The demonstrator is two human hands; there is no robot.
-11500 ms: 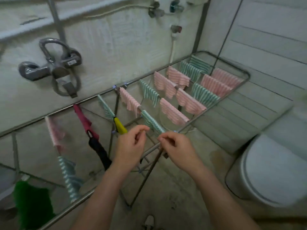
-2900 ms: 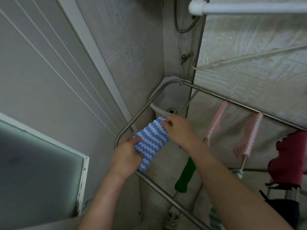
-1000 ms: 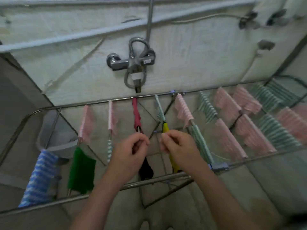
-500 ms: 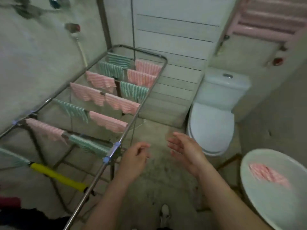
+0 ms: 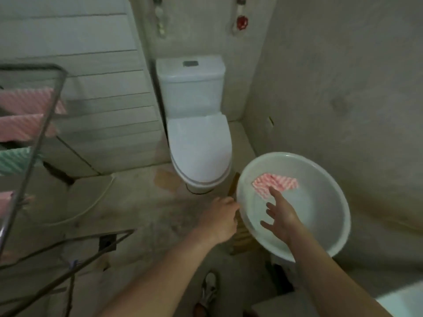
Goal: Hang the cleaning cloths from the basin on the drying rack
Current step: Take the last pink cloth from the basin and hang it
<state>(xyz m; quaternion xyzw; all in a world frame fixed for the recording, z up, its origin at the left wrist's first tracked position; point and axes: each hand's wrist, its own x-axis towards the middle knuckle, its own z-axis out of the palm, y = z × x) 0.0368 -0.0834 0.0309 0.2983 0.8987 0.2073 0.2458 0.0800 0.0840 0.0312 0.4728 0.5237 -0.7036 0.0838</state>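
Basin [image 5: 320, 216] open above; toilet [image 5: 199, 145] alongside.

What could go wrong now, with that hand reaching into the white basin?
The basin seems perched on a small wooden stand; a push from the right hand might tip it. The pink striped cloth, if wet, may drip on the floor, which already shows a stain near the toilet, and make it slippery.

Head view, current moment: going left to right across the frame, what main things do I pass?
Grey metal drying rack → white toilet → round white plastic basin, which holds a pink-and-white striped cloth and has the right hand spread open over it.
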